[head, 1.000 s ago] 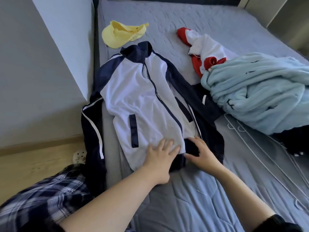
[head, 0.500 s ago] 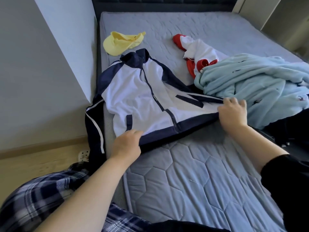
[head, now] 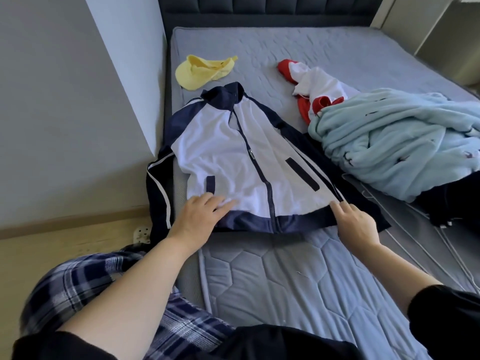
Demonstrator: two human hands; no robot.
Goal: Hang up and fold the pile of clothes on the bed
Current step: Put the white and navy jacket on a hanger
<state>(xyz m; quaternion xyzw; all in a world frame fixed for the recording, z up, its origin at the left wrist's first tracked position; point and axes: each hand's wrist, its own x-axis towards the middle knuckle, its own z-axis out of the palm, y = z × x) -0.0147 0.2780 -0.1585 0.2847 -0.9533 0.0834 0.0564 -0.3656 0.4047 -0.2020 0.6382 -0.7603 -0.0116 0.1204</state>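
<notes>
A white and navy zip jacket point(head: 233, 162) lies face up and spread flat on the grey bed point(head: 272, 276), collar toward the headboard. Its left sleeve hangs over the bed's left edge. My left hand point(head: 200, 216) rests flat with straight fingers on the jacket's lower left hem. At the hem's right corner my right hand point(head: 355, 220) touches the fabric with loosely bent fingers. To the right, a light blue fleece garment point(head: 397, 146) lies heaped over a red and white garment point(head: 311, 84).
A yellow cap point(head: 200, 71) lies near the headboard on the left. White wire hangers point(head: 415, 229) lie on the bed under the blue heap, beside dark clothing point(head: 457, 201). A grey wall and wooden floor run along the bed's left side.
The hem I held stretched between both hands now lies flat. The jacket is spread straight, and my hands have loosened and rest on its bottom edge.
</notes>
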